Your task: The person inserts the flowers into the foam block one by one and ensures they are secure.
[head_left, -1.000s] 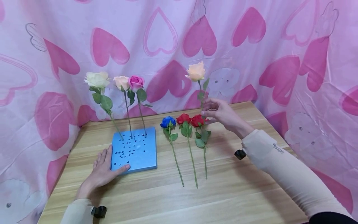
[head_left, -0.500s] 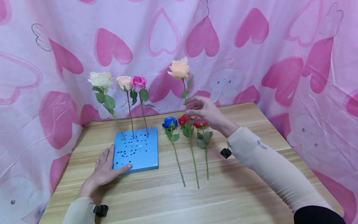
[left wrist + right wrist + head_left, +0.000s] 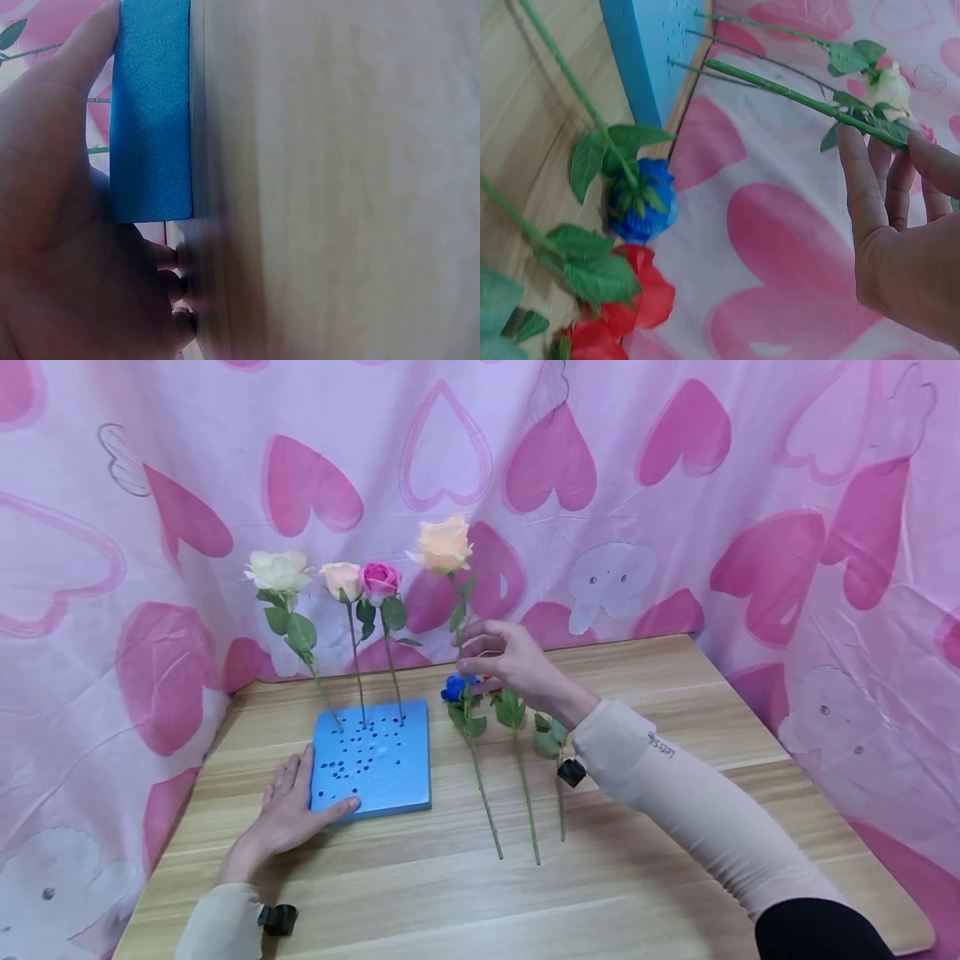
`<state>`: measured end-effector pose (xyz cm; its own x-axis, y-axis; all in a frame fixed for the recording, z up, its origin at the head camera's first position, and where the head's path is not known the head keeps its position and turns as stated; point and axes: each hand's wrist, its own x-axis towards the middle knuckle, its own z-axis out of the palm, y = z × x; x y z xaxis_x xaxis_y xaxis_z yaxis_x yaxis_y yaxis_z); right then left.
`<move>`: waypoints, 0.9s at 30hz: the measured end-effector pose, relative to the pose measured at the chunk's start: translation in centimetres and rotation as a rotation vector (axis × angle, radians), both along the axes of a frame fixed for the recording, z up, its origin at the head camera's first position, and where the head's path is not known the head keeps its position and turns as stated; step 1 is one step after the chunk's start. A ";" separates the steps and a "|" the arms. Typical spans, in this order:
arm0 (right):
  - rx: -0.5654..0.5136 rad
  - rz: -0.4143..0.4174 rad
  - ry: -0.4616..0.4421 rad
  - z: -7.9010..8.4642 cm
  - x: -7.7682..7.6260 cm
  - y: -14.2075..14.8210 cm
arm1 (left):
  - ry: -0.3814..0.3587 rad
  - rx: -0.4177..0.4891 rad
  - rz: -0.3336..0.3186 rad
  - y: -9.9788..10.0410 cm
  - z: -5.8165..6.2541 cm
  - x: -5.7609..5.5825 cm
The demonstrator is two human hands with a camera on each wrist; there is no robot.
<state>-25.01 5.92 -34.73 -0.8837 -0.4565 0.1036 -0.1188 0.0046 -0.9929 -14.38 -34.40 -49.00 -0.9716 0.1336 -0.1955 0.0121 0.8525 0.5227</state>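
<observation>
My right hand [image 3: 513, 662] pinches the green stem of a peach rose [image 3: 444, 545], holding it upright above the table. In the right wrist view the stem's lower end [image 3: 735, 71] points toward the blue foam block [image 3: 408, 777]. That block is dotted with holes. Three roses stand in its back part: a white rose [image 3: 277, 572], a pale pink rose [image 3: 342, 580] and a magenta rose [image 3: 380, 580]. My left hand [image 3: 283, 818] rests against the block, thumb on the near left corner and straight fingers along the left side.
Right of the block lie a blue rose [image 3: 641, 206] and two red roses [image 3: 649, 289], stems toward me; my right hand partly hides their blooms in the head view. The wooden table [image 3: 420, 893] ends at a pink heart-patterned curtain [image 3: 637, 510].
My right hand has carried the peach rose leftward, from over the red roses to above the blue rose, nearer the block. My left hand stays at the block. The head view has shifted slightly.
</observation>
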 end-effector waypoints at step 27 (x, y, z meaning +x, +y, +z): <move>-0.118 0.123 -0.051 -1.5 0.1 -9.3 | 0.006 0.012 0.027 -0.1 -0.4 -0.1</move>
<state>-24.95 -3.42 -36.22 -0.8271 -0.5493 0.1192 -0.0608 -0.1234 -0.9905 -14.44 -34.47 -49.35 -0.9759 0.1098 -0.1885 -0.0076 0.8463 0.5326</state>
